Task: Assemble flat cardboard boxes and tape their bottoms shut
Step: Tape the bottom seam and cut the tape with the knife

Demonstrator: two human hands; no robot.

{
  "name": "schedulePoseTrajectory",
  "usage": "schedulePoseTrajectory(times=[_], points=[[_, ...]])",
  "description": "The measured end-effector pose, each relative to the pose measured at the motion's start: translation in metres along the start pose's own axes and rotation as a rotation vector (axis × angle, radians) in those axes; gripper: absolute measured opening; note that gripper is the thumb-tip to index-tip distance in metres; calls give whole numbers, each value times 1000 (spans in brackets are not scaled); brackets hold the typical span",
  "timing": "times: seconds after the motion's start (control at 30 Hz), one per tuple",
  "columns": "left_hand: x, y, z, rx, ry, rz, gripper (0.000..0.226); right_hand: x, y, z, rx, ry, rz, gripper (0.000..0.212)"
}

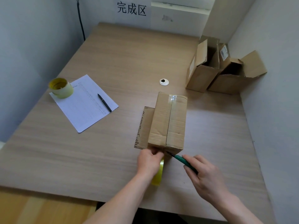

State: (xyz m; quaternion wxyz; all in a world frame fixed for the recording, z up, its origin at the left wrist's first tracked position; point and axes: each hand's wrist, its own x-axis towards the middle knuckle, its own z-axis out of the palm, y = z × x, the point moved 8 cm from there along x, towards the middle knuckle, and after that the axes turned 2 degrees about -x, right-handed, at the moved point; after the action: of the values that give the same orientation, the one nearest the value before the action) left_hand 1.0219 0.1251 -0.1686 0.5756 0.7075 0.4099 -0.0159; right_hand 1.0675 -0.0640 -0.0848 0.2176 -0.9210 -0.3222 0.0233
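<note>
A cardboard box (168,120) lies bottom-up on the table (113,62), its seam covered by clear tape. One flap sticks out flat on its left side. My left hand (149,160) holds a yellowish tape roll (159,173) at the box's near edge, and its fingers pinch the tape there. My right hand (203,173) grips a green-handled knife (182,160). Its dark tip touches the tape at the near edge of the box, right beside my left fingers.
Two open assembled boxes (202,67) (234,75) stand at the back right by the wall. A second tape roll (61,88) sits on a printed sheet (85,107) with a black pen (104,102) at the left. A cable grommet (164,81) lies mid-table.
</note>
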Motion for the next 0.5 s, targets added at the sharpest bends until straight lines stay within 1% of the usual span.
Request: schedulePoseTrajectory(times=[0.1, 0.2, 0.23, 0.3, 0.4, 0.47, 0.5], points=[[-2, 2, -2, -20, 29, -35, 28, 4, -3, -1, -31, 4, -9, 33], [-7, 0, 3, 41, -1, -66, 54, 9, -3, -4, -54, 12, -1, 32], [-9, -3, 6, 50, -20, -73, 58, 12, -2, -5, -50, 10, 10, 31], [-12, -11, 11, 15, -59, -78, 54, 14, 1, -6, -25, 6, 10, 30], [-15, -15, 16, -20, -130, -48, 33, -2, 16, 0, 113, -24, -20, 29], [-18, -11, 16, -44, -188, -17, 18, -21, 42, 3, 174, 18, 46, 30], [-20, -9, 16, -50, -215, -3, 13, -32, 63, 6, 148, 46, 132, 30]])
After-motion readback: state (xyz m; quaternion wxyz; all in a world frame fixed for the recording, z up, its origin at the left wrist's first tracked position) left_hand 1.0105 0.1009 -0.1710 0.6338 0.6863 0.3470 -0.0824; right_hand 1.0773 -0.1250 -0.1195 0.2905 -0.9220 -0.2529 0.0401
